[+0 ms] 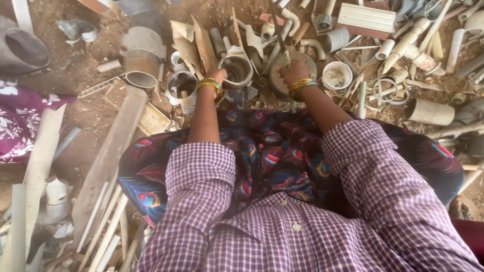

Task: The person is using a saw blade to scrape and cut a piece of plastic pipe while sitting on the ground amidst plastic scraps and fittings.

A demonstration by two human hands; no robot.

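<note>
Bare, dusty ground (85,75) strewn with cut plastic pipe scraps fills the scene around a seated person. Nearest the camera are purple checked shirt sleeves (201,176) and a dark skirt with a peacock-feather print (262,151) spread across the lap. To the left lie pale wooden planks (108,161) and thin white strips.

Beyond the knees, the left hand (218,76), with yellow bangles at the wrist, grips the rim of a short, dirty white plastic pipe coupling (236,70) standing open end up on the ground; its fingers are clamped on that rim. Just right of it, the right hand (291,70), also bangled, is closed around a thin dark tool (276,30) that rises away from the camera, over a round grey disc-shaped piece (302,65).

Farther off lie a white plastic cup-shaped fitting (337,75), grey pipe sections (142,60), torn brown cardboard (194,48) and a heap of white elbows and tubes (408,45).
</note>
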